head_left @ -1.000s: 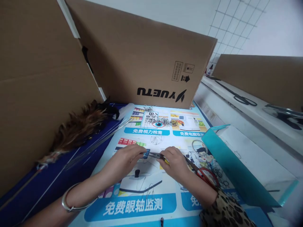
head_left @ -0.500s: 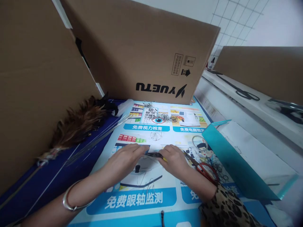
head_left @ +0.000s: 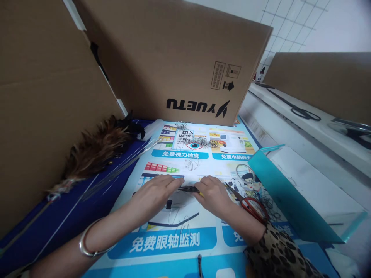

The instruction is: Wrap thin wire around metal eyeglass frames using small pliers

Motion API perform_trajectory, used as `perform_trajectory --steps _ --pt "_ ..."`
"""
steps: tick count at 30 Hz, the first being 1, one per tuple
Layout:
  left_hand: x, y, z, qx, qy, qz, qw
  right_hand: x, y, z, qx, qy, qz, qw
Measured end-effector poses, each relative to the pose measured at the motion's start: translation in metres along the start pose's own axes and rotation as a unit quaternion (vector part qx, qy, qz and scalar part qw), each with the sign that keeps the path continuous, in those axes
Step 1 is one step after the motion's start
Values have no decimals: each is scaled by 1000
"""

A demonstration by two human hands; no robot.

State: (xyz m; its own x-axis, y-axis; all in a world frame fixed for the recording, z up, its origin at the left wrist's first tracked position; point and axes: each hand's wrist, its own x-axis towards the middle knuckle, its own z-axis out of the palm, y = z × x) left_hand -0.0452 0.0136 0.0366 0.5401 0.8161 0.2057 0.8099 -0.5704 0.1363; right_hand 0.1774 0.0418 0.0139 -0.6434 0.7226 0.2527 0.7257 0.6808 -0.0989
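Box (head_left: 185,65) stood at back, upside-down print reading YUETU. Mat (head_left: 208,216) carried white-on-blue captions, including 免费视力检查 and 免费眼轴监测. Left hand (head_left: 159,191) was curled just by the tips of the pliers (head_left: 189,189); couldn't tell what it gripped. Right hand (head_left: 213,195) gripped the pliers: dark jaws, bit of yellow handle showing. Pliers lay between the hands, over the mat, long axis roughly left-right, tips pointing left.

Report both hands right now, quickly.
Left hand: curled at the tip of the pliers; whether it holds anything cannot be told.
Right hand: closed, holding the pliers.
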Motion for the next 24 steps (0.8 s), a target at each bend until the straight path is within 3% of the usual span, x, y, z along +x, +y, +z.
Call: perform_trajectory --steps 7,11,15,20,24 --pt "2 -2 5 -39 9 -14 999 -1 -1 1 27 -27 9 999" --pt "12 -16 -7 -110 63 -46 991 1 7 6 122 18 93 988" --pt "42 -38 -17 -171 62 -108 977 5 22 11 236 94 198 947" --pt "93 -60 12 -241 30 -160 957 8 35 17 329 147 280 890" --pt "119 -67 43 -268 30 -177 947 9 36 20 356 155 290 875"
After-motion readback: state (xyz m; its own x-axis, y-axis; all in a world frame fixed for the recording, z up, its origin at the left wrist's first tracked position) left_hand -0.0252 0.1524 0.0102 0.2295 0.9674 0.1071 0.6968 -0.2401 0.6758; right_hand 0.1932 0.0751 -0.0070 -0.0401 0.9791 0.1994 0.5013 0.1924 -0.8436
